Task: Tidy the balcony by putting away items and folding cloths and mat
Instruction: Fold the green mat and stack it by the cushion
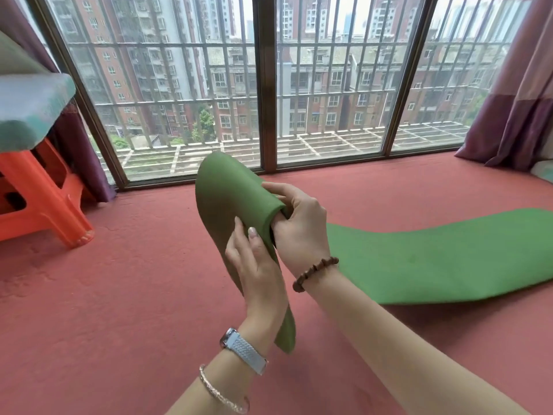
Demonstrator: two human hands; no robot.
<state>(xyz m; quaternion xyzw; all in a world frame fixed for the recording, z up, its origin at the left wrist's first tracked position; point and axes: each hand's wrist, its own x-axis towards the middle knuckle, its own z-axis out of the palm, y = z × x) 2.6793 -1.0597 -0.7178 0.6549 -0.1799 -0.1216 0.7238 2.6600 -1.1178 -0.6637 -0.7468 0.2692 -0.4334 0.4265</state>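
Note:
A green foam mat (434, 256) lies flat on the red carpet to the right, and its near end is lifted and curled over in the middle of the view. My right hand (302, 229) grips the curled edge, fingers over the top and thumb tucked inside the roll. Just below it, my left hand (254, 265) pinches the same lifted end, thumb on the front face. The raised end stands roughly upright, with a corner hanging down past my left wrist.
An orange plastic stool (45, 193) stands at the left, with folded teal cloth (27, 109) stacked on it. Barred floor-to-ceiling windows (266, 85) run along the far side. Purple curtains (517, 103) hang at the right corner and behind the stool. Red carpet (119, 280) covers the floor.

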